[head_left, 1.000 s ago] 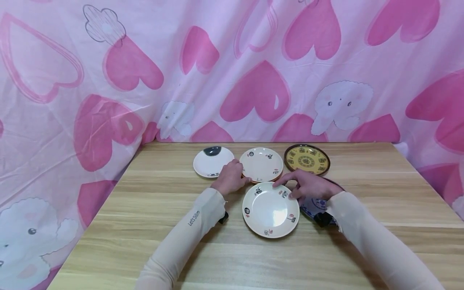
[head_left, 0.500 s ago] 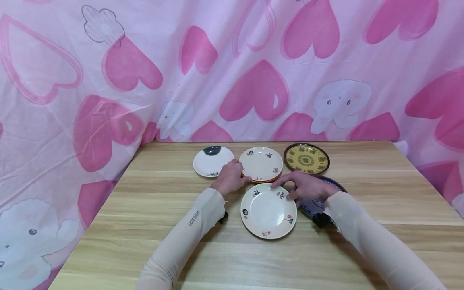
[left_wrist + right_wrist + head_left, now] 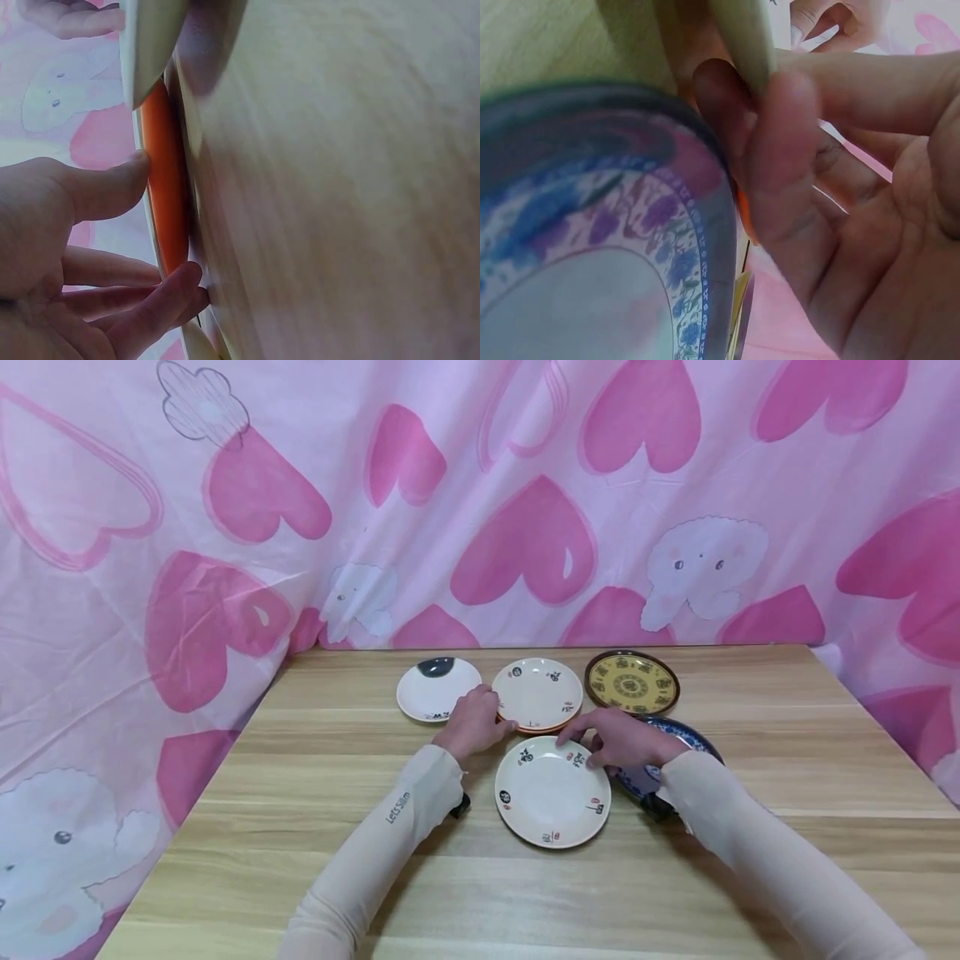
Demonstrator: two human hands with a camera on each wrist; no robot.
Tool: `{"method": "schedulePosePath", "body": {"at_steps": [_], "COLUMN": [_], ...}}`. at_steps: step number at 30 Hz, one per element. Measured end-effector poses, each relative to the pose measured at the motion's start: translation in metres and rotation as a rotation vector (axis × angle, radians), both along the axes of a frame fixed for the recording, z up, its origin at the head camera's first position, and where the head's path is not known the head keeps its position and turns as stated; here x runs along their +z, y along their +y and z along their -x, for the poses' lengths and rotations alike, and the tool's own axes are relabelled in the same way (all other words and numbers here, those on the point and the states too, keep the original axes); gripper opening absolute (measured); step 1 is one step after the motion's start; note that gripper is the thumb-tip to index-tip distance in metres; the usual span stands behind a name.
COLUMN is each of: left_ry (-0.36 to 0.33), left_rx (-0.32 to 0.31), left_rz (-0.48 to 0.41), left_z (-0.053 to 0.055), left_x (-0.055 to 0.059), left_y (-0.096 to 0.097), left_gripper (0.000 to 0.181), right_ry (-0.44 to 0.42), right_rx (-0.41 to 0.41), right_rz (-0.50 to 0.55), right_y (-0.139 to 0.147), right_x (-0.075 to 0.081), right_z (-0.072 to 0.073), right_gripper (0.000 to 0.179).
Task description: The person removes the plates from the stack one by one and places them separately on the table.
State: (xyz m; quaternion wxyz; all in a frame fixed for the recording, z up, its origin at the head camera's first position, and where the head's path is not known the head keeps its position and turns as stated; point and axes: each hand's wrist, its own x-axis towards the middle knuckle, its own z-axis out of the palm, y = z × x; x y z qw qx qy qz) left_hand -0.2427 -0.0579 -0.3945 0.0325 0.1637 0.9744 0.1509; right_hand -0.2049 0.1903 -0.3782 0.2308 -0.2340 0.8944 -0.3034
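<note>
A cream plate (image 3: 553, 793) with small black and red characters is at the middle of the table. My right hand (image 3: 618, 743) pinches its upper right rim between thumb and fingers; in the right wrist view the plate's edge (image 3: 750, 45) runs between them. Behind it lies another cream plate (image 3: 538, 693) with an orange underside (image 3: 163, 180). My left hand (image 3: 472, 727) holds that rear plate at its left front edge, thumb at the rim and fingers against the side. Under my right wrist is a blue floral plate (image 3: 660, 217), partly covered in the head view.
A white plate (image 3: 431, 693) with a black patch lies just left of the rear plate, partly behind my left hand. At the back right is a yellow plate (image 3: 632, 683) with a dark rim. A pink heart-print cloth (image 3: 525, 543) hangs behind the wooden table (image 3: 300, 793).
My right hand and the front cream plate have shifted slightly left, showing more of the blue plate. My left hand stays at the rear plate. The head view has tipped down a little.
</note>
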Motion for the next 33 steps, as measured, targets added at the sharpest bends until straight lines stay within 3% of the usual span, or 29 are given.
{"method": "schedulePosePath", "body": {"at_steps": [7,26,33], "left_ry": [0.009,0.005,-0.006], "left_rx": [0.001,0.009,0.009], "left_rz": [-0.011,-0.012,-0.024], "left_z": [-0.0003,-0.0017,-0.0007], "left_x": [-0.0009,-0.0018,-0.0009], "left_y": [0.0004,-0.0006,-0.001], "left_gripper": [0.035,0.035,0.035], "right_ry": [0.04,0.021,0.086], "right_rx": [0.007,0.007,0.038], "right_rz": [-0.032,-0.086,-0.08], "right_y": [-0.003,-0.0065,-0.0069], "right_x": [0.0029,0.0029,0.0016], "right_z": [0.0014,0.0008,0.0019], "right_gripper": [0.046,0.044,0.037]}}
